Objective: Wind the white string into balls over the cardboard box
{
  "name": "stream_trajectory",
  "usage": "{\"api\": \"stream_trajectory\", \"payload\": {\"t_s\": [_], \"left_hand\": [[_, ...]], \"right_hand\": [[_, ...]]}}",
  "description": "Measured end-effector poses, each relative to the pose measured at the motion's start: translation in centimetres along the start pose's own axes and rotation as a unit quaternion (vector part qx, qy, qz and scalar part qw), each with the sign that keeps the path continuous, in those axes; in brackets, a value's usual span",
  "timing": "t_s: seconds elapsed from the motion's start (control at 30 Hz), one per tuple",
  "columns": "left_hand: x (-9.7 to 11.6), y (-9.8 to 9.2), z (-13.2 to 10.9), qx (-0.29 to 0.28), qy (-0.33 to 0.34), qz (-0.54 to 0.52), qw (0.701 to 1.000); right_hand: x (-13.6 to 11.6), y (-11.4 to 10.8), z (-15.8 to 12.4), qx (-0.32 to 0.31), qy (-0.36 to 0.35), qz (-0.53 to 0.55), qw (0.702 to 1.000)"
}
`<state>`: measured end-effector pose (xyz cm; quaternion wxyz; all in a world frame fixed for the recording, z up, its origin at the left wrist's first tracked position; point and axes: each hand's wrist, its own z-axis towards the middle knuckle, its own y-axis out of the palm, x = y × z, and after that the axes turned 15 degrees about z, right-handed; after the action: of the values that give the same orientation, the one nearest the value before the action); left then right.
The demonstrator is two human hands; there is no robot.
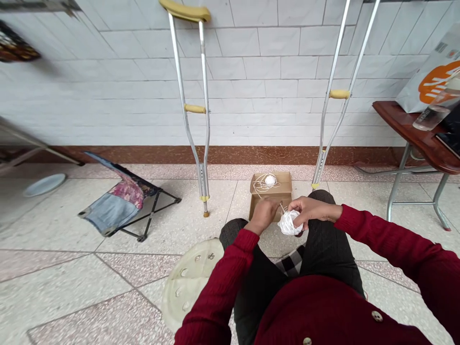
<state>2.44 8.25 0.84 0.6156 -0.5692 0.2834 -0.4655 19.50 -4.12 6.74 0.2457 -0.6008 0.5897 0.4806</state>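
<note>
Between my knees, my right hand (pixel 304 211) is closed around a white ball of string (pixel 289 223). To its left, my left hand (pixel 265 214) has its fingers pinched together on a strand of string (pixel 283 207) that runs to the ball. Beyond both hands an open cardboard box (pixel 283 182) sits on the floor. Inside its far part lie a smaller white ball (pixel 270 180) and loose loops of pale string. My hands and forearms hide part of the near side of the box.
Two crutches (pixel 196 109) (pixel 339 94) lean against the tiled wall. On the left stand a folding stool (pixel 118 201) and a pale plate (pixel 45 185). A round mat (pixel 190 278) lies beside my left leg. A red-brown stool (pixel 413 129) at the right bears a bag and a bottle (pixel 431 115).
</note>
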Motion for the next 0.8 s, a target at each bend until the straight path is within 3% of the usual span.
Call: {"api": "stream_trajectory", "payload": {"t_s": [0.13,0.27,0.37,0.47,0.53,0.67,0.8], "left_hand": [[-1.2,-4.6,2.9,0.043,0.028,0.108,0.993],[0.6,-8.1,3.9,0.047,0.082,0.2,0.975],[2.6,-7.7,2.5,0.048,0.072,0.202,0.976],[3.4,-5.2,0.0,0.02,0.012,0.132,0.991],[3.1,-3.1,-1.6,-0.011,-0.025,0.072,0.997],[1.7,0.2,-3.1,-0.039,-0.078,0.013,0.996],[0.7,0.8,-2.1,-0.046,-0.015,0.001,0.999]], "right_hand": [[1.4,-1.3,1.9,0.029,0.052,-0.057,0.997],[0.9,-3.0,5.2,0.117,0.037,-0.1,0.987],[-0.7,-4.4,7.3,0.23,-0.03,-0.072,0.97],[-2.2,-5.3,7.9,0.292,-0.076,0.007,0.953],[-2.6,-5.1,7.1,0.263,-0.089,0.053,0.959],[-1.6,-2.8,3.8,0.09,-0.057,0.091,0.99],[1.6,-0.3,1.2,-0.08,0.067,0.038,0.994]]}}
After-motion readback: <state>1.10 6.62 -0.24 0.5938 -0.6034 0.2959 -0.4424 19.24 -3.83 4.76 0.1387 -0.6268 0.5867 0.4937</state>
